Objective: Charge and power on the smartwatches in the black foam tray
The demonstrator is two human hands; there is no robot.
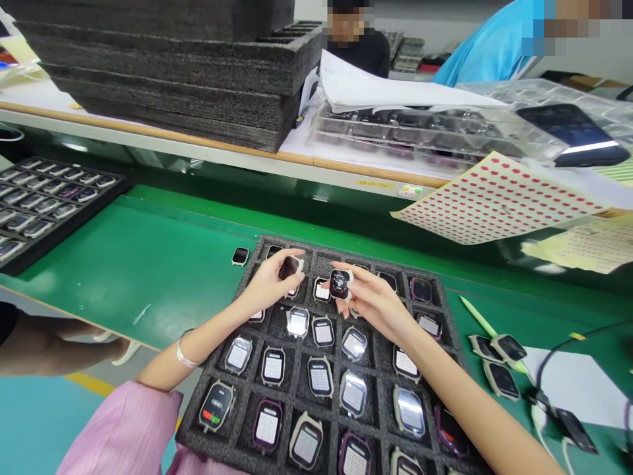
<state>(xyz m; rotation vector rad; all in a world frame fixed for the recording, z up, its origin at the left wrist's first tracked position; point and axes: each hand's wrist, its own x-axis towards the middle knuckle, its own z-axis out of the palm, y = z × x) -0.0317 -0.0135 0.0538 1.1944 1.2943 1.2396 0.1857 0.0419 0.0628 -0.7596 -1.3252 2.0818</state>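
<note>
A black foam tray (232, 330) with several smartwatch bodies in its pockets lies on the green bench in front of me. My left hand (270, 284) is closed around one watch body (289, 267) with a dark screen, held above the tray's far rows. My right hand (370, 300) pinches a second watch body (340, 284), its screen facing up, just right of the first. Both hands hover close together over the tray. A silver bracelet sits on my left wrist.
A single watch body (240, 256) lies on the green mat left of the tray. Another filled tray (106, 198) sits far left. Loose watches (499, 359), a green pen (477, 320) and cables lie right. Stacked foam trays (198, 66), a red-dot sticker sheet (494, 198) and two people are behind.
</note>
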